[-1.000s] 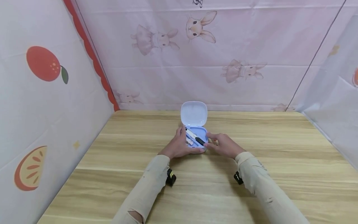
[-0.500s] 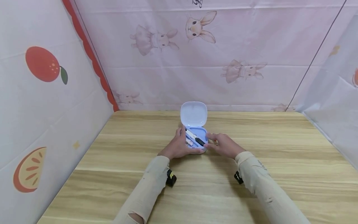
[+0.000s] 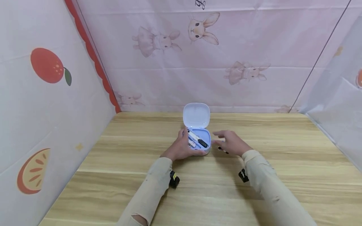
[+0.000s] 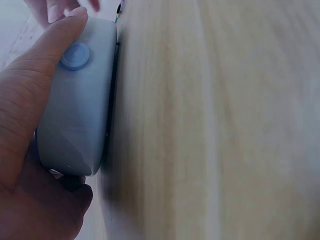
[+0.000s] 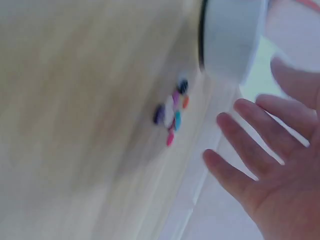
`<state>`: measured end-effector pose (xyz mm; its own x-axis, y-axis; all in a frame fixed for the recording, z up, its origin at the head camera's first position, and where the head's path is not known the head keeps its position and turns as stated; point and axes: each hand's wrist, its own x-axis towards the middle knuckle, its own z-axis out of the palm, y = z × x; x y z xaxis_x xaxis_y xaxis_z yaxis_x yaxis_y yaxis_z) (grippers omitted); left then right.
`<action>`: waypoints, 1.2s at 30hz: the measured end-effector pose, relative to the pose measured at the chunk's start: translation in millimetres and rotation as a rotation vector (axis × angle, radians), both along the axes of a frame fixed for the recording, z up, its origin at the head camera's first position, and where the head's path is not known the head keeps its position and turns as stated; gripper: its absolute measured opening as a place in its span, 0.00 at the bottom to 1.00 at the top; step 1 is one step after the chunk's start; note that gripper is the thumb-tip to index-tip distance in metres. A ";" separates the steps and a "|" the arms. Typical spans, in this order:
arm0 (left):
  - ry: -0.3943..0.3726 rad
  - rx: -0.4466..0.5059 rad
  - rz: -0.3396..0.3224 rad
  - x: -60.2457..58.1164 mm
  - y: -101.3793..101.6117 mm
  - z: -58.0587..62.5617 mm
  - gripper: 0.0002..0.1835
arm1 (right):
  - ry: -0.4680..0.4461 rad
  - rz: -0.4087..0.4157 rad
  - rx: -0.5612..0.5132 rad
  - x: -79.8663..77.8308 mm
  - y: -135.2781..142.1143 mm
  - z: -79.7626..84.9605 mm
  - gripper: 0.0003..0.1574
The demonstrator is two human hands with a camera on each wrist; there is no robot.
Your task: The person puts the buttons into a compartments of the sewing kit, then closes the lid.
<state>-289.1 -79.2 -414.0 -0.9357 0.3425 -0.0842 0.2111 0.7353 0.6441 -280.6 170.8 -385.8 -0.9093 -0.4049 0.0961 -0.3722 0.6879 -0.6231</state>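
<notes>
Blue open case (image 3: 205, 134), left hand (image 3: 181, 147) gripping; right hand (image 3: 231, 143) just beside

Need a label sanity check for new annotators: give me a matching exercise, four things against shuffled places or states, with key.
1. left hand
2. right hand
3. lid
4. multicoloured bead-like pieces

A. raised at the far edge of the case
B. lying on the wood-grain tabletop
C. gripping the case
D. fingers spread, holding nothing

Pairs: 1-C, 2-D, 3-A, 4-B
</notes>
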 end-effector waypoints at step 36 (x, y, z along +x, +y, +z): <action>0.011 -0.026 0.019 1.0 2.3 -8.3 0.77 | -0.043 -0.289 0.234 -14.0 27.0 -21.3 0.05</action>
